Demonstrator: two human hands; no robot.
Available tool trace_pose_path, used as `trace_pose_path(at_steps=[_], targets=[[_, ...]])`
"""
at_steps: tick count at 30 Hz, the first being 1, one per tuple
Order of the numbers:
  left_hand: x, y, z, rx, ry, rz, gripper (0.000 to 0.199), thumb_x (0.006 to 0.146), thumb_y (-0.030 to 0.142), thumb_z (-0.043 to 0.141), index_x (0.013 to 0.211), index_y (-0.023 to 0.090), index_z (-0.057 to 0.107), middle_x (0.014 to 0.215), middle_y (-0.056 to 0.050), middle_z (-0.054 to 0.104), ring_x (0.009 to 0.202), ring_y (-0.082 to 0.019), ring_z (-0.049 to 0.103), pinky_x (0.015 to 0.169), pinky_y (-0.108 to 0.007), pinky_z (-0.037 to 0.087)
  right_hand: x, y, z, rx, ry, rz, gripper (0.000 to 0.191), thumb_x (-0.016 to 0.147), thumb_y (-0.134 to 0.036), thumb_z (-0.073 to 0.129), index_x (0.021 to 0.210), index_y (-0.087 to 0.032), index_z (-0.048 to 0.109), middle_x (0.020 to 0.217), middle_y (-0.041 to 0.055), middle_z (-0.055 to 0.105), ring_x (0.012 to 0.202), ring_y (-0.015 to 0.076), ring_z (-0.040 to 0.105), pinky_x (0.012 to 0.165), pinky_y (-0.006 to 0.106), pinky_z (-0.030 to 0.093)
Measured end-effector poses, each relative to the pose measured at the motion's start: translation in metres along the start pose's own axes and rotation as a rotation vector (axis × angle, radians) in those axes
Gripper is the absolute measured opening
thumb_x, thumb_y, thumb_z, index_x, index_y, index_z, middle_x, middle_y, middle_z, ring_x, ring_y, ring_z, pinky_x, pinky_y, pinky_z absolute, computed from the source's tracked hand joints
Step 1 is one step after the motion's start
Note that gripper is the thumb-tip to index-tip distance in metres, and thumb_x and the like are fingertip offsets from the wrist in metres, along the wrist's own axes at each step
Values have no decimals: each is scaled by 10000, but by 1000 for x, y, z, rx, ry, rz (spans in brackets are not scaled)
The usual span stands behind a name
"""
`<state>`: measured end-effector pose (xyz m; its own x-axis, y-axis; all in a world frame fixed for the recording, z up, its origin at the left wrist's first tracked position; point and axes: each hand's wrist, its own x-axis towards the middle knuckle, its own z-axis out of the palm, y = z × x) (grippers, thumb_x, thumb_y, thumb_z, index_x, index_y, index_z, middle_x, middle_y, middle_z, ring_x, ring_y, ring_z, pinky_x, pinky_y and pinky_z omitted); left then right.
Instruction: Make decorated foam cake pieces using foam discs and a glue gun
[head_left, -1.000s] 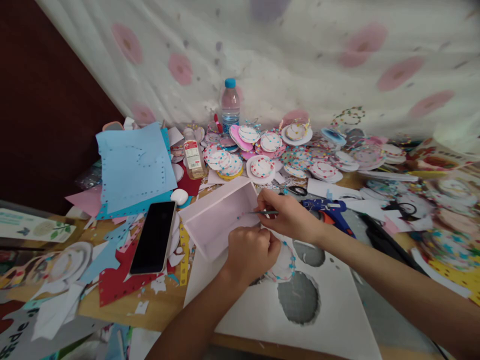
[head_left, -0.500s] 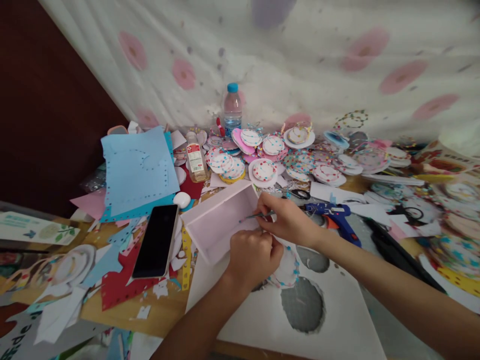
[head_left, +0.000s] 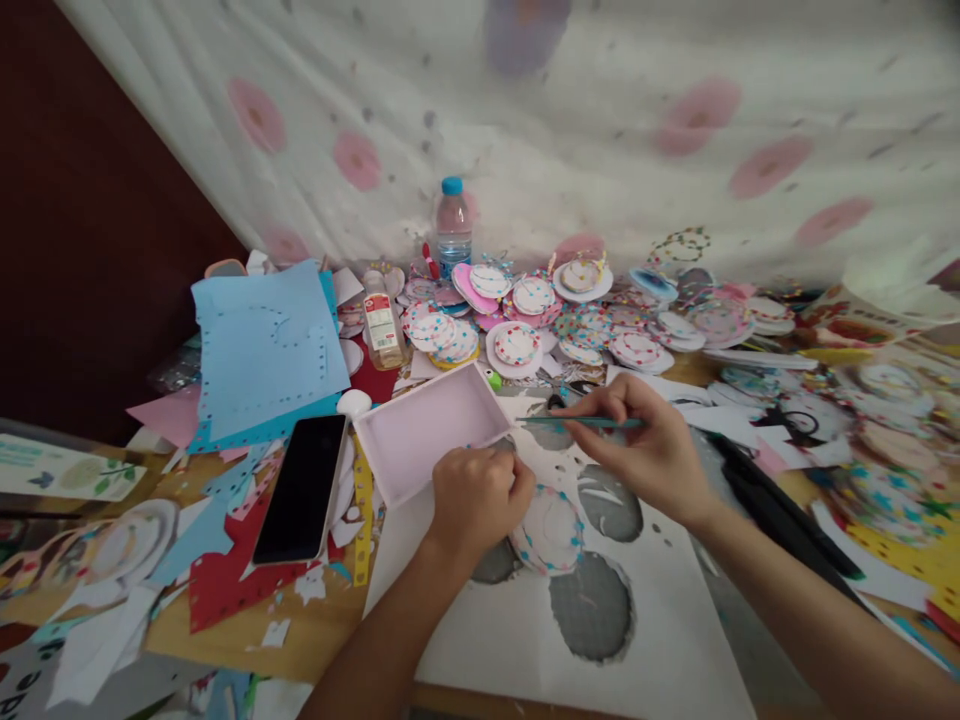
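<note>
My right hand (head_left: 641, 445) pinches a thin teal stick (head_left: 592, 422), held nearly level over the cut white sheet (head_left: 517, 640). My left hand (head_left: 480, 500) is curled closed just below the pink box (head_left: 435, 420); anything inside its fingers is hidden. Beside it, a white paper disc edged with blue and red beads (head_left: 551, 530) lies on the white sheet among dark round cut-outs. The pink box is open at the top, and its inside shows bare.
A black phone (head_left: 301, 490) lies left of the box. Behind stand a labelled bottle (head_left: 384, 325), a water bottle (head_left: 454, 230) and many beaded paper discs (head_left: 516, 345). Blue sheets (head_left: 270, 350) and paper scraps cover the left; black scissors (head_left: 795, 425) lie right.
My right hand has moved right, out of the pink box, still with the stick. The box looks lower and flatter. The beaded disc shows more fully, and the view has shifted slightly.
</note>
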<state>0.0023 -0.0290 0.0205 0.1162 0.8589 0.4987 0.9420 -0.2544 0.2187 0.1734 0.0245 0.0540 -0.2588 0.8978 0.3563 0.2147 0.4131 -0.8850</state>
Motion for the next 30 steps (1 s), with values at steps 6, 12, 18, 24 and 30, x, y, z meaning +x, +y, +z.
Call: trace_pose_path(at_steps=[6,12,18,24,30], targets=[[5,-12,0,81,18,-46,249,744,171,552,499,185,595,479,-8,626,480,-149,574,536,-293,289,-35,13,-15,111,210,141,429,756,-244,731,670,-248,310,777,27,711,758,195,684,621,280,508],[7,-23,-1,190,94,-143,296,805,205,524,515,180,578,495,-25,606,473,-144,515,526,-288,261,-61,32,-10,253,279,258,423,748,-255,747,681,-248,329,769,17,701,798,201,687,651,288,527],[5,-9,-2,-453,-40,-154,245,861,216,475,723,153,666,552,3,571,500,-104,471,521,-226,337,-66,33,-9,313,320,241,424,746,-232,752,682,-243,332,797,20,712,785,186,680,676,290,527],[3,4,0,-901,-286,-289,180,805,211,551,850,153,715,586,12,553,512,-88,434,489,-192,353,-71,26,-7,347,265,249,425,776,-216,725,683,-247,312,812,35,723,762,181,679,630,275,516],[3,5,1,-1005,-317,-365,148,767,229,605,797,136,716,532,23,500,489,-78,395,465,-195,314,-73,22,-4,370,255,289,433,767,-244,729,684,-252,304,805,33,720,709,185,671,470,241,455]])
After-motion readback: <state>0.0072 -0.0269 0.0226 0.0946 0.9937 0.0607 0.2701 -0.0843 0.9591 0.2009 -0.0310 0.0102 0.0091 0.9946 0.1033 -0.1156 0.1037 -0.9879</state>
